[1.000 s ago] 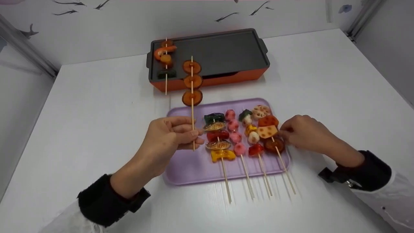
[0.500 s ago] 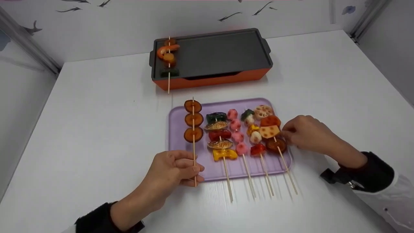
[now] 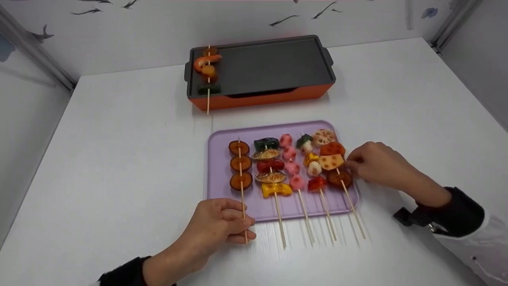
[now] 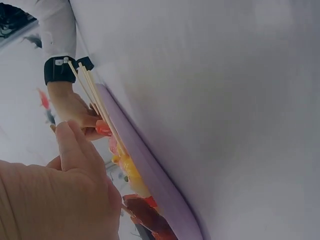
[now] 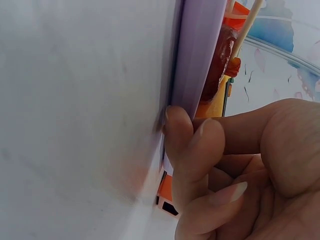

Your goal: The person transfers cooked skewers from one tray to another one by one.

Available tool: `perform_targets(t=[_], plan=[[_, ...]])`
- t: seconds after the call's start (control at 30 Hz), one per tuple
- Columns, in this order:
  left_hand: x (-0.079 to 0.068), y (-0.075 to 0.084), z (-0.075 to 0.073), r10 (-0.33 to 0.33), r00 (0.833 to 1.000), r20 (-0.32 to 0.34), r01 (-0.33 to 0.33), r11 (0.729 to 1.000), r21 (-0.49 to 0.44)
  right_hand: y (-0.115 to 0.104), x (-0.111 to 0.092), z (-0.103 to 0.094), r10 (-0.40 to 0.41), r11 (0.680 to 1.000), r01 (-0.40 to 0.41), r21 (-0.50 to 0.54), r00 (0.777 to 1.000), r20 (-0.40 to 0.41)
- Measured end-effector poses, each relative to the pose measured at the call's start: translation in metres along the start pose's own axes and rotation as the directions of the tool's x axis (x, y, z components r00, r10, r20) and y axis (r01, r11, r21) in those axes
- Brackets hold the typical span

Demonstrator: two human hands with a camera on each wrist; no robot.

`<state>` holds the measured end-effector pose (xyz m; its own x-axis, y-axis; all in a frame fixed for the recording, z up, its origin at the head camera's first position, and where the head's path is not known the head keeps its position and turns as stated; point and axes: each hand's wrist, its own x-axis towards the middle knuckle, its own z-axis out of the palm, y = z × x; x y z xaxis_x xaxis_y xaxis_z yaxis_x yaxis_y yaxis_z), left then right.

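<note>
My left hand (image 3: 218, 222) pinches the lower stick of a skewer (image 3: 241, 163) with three round brown mushroom-like slices. This skewer lies over the left side of a lilac tray (image 3: 217, 155); whether its slices touch the tray I cannot tell. At the tray's right edge my right hand (image 3: 379, 167) pinches the rim, as the right wrist view shows with the thumb and fingers (image 5: 212, 137) on the tray wall (image 5: 200, 55). Beside the held skewer lie a pepper-and-eggplant-like skewer (image 3: 270, 166), a pink-ball skewer (image 3: 292, 167), a mixed vegetable skewer (image 3: 314, 169) and a lotus-root skewer (image 3: 332, 162).
An orange grill (image 3: 278, 94) with a dark plate (image 3: 270, 63) stands behind the tray against the wall. One shrimp skewer (image 3: 208, 70) lies on its left end, the stick overhanging the front. Stick ends of the tray's skewers jut over the near rim.
My left hand has brought the mushroom-like skewer from near the grill's front edge down towards me, over the left part of the tray. My right hand has stayed at the tray's rim.
</note>
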<state>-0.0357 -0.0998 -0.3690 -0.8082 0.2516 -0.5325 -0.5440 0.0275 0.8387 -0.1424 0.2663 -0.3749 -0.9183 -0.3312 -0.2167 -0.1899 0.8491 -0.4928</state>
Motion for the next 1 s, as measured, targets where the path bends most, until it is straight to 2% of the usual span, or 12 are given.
perform_targets(t=[0.3,0.5,0.67,0.87,1.0], plan=[[0.0011,-0.0021,0.0051,-0.011,1.000,-0.013,0.011,0.999,0.030,0.0007,0.0005,-0.0001,0.008,1.000,-0.007,-0.002,1.000,0.006],[0.0025,-0.0056,0.0056,-0.036,0.999,-0.029,0.039,0.993,0.108,-0.0003,0.0004,-0.0010,0.020,1.000,-0.021,0.009,0.999,0.029],[0.0024,-0.0087,0.0054,-0.060,0.998,-0.013,0.062,0.987,0.150,-0.0014,0.0011,-0.0004,0.033,0.999,-0.033,0.004,0.999,0.031],[0.0011,-0.0099,0.0027,-0.043,0.999,-0.001,0.043,0.985,0.169,-0.0009,0.0003,-0.0006,0.027,1.000,-0.028,0.006,0.999,0.027],[-0.0020,-0.0066,-0.0022,0.003,1.000,-0.004,-0.002,0.975,0.224,-0.0008,-0.0003,-0.0015,0.033,0.999,-0.034,0.007,0.999,0.032]])
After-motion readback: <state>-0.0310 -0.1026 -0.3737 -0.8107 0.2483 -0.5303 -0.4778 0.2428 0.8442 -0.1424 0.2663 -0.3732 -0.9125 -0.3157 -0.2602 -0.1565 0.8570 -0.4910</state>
